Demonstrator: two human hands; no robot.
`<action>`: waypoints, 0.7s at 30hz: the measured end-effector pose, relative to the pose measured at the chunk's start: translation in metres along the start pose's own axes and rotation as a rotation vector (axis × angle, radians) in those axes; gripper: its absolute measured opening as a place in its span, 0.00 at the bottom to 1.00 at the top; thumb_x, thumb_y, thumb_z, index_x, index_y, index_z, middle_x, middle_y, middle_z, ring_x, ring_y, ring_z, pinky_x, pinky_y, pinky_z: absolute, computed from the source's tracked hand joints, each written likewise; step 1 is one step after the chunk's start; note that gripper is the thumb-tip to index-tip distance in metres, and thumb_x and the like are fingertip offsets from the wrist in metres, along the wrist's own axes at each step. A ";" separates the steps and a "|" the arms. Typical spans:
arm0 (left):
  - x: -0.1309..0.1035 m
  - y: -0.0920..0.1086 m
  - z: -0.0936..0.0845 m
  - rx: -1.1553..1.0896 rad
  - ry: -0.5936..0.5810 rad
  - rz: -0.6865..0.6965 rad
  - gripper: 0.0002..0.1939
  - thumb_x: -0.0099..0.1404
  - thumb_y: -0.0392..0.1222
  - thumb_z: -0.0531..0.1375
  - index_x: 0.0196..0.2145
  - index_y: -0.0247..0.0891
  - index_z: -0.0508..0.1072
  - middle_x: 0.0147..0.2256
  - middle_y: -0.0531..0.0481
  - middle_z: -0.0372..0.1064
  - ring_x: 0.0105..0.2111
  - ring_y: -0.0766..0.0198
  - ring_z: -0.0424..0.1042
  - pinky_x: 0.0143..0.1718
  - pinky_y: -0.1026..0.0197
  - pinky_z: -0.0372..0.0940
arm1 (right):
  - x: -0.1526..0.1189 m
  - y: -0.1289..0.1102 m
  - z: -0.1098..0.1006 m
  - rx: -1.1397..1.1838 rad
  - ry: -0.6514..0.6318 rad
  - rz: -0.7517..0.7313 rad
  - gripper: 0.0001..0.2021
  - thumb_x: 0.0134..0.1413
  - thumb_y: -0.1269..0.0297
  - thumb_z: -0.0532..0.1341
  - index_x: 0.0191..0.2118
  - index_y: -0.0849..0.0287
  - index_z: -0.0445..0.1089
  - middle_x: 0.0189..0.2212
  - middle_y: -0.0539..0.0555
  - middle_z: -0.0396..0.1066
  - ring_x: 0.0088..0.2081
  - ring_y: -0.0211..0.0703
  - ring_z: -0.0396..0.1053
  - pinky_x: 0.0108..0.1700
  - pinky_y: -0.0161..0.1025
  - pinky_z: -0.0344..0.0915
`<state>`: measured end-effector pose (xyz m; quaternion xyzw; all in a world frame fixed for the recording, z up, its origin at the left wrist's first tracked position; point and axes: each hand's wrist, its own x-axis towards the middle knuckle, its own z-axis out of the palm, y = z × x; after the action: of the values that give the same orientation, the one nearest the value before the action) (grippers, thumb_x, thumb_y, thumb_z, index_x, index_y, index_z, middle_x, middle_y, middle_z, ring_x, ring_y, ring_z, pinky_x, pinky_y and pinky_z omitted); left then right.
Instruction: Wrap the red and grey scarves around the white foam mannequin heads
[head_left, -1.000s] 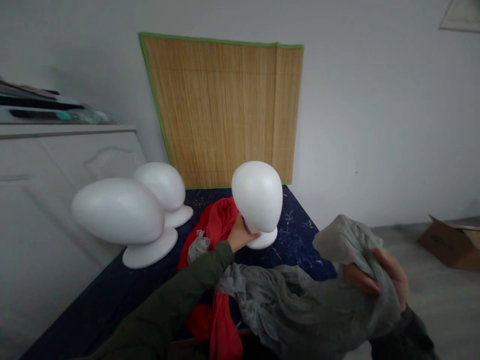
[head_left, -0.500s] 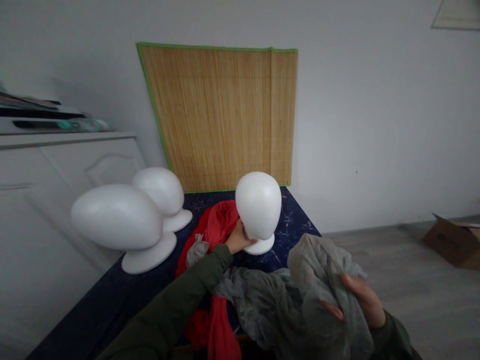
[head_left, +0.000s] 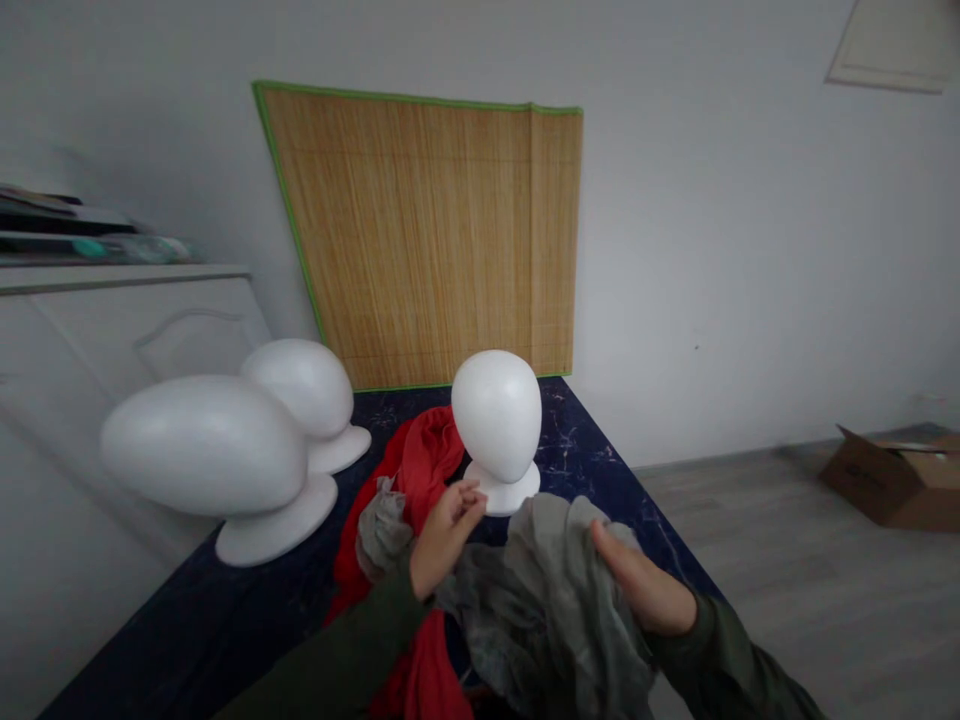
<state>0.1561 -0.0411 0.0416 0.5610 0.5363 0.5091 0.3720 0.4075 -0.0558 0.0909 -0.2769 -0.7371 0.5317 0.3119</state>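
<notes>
A white mannequin head (head_left: 496,415) stands upright on its round base on the dark blue marbled table (head_left: 600,470). Just in front of that base is my left hand (head_left: 444,535), its fingers loosely bent and a little apart, with nothing visible in them. My right hand (head_left: 649,590) grips a bunched grey, sheer scarf (head_left: 559,570), thumb on top and the other fingers hidden in the cloth. The scarf hangs down toward the table's near edge. Under and beside my left arm lies a red scarf (head_left: 431,455), with a grey piece of cloth (head_left: 382,525) on it.
Two more white mannequin heads, a near one (head_left: 206,445) and a far one (head_left: 300,385), stand at the left by a white cabinet (head_left: 187,330). A bamboo mat (head_left: 427,240) leans on the wall behind. An open cardboard box (head_left: 892,480) rests on the floor at right.
My left hand has let go of the mannequin head's base and drawn back toward me. My right hand has brought the grey scarf leftward, closer to the head. The view has shifted slightly.
</notes>
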 end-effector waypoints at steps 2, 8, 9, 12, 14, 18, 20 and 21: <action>-0.031 0.019 0.007 -0.197 -0.308 -0.068 0.28 0.57 0.58 0.52 0.49 0.37 0.63 0.47 0.41 0.65 0.49 0.52 0.63 0.48 0.48 0.58 | 0.006 0.002 0.005 -0.153 0.007 0.058 0.21 0.54 0.47 0.49 0.41 0.55 0.71 0.34 0.53 0.73 0.42 0.48 0.68 0.45 0.41 0.65; -0.055 0.053 0.023 -0.492 -0.715 -0.177 0.34 0.46 0.49 0.66 0.50 0.36 0.64 0.47 0.42 0.66 0.50 0.51 0.62 0.54 0.47 0.52 | 0.025 -0.019 0.024 -0.517 -0.062 -0.101 0.19 0.57 0.52 0.48 0.46 0.54 0.68 0.34 0.50 0.73 0.44 0.41 0.67 0.50 0.35 0.61; -0.053 0.054 0.022 -0.462 -0.722 -0.200 0.31 0.46 0.46 0.66 0.49 0.37 0.66 0.46 0.44 0.68 0.49 0.52 0.64 0.54 0.47 0.52 | 0.028 -0.023 0.023 -0.561 -0.064 -0.141 0.18 0.56 0.52 0.49 0.45 0.54 0.69 0.33 0.50 0.73 0.43 0.41 0.67 0.50 0.35 0.61; -0.049 0.058 0.012 -0.294 -0.751 -0.272 0.20 0.49 0.42 0.63 0.41 0.37 0.72 0.41 0.48 0.72 0.46 0.54 0.67 0.53 0.48 0.54 | 0.033 -0.033 0.010 -0.677 -0.036 -0.159 0.18 0.54 0.51 0.52 0.41 0.56 0.71 0.32 0.52 0.73 0.43 0.44 0.67 0.49 0.37 0.61; -0.048 0.062 0.003 -0.216 -0.736 -0.285 0.15 0.49 0.41 0.61 0.37 0.37 0.74 0.37 0.49 0.74 0.45 0.54 0.68 0.52 0.48 0.56 | 0.035 -0.038 -0.003 -0.709 -0.007 -0.165 0.16 0.52 0.52 0.54 0.37 0.57 0.72 0.34 0.54 0.73 0.42 0.46 0.67 0.48 0.40 0.61; -0.045 0.077 -0.015 -0.331 -0.630 -0.250 0.20 0.47 0.43 0.53 0.37 0.34 0.74 0.38 0.45 0.73 0.48 0.49 0.65 0.50 0.46 0.57 | 0.031 -0.044 -0.033 -0.600 -0.035 -0.243 0.12 0.53 0.59 0.55 0.37 0.59 0.70 0.37 0.53 0.72 0.40 0.44 0.68 0.44 0.39 0.62; -0.043 0.087 -0.023 -0.405 -0.562 -0.187 0.28 0.46 0.46 0.48 0.41 0.30 0.72 0.43 0.42 0.70 0.49 0.46 0.63 0.49 0.45 0.57 | 0.025 -0.042 -0.048 -0.536 -0.008 -0.184 0.11 0.54 0.59 0.55 0.34 0.60 0.71 0.32 0.52 0.72 0.35 0.43 0.69 0.39 0.37 0.64; -0.041 0.093 -0.026 -0.422 -0.520 -0.137 0.31 0.46 0.47 0.47 0.44 0.29 0.71 0.45 0.41 0.69 0.50 0.46 0.62 0.49 0.44 0.57 | 0.022 -0.039 -0.055 -0.507 0.027 -0.136 0.12 0.53 0.58 0.55 0.32 0.61 0.71 0.30 0.51 0.72 0.33 0.43 0.69 0.37 0.37 0.64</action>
<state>0.1557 -0.0985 0.1297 0.5453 0.3427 0.4227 0.6376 0.4315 -0.0170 0.1454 -0.3030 -0.8595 0.3041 0.2775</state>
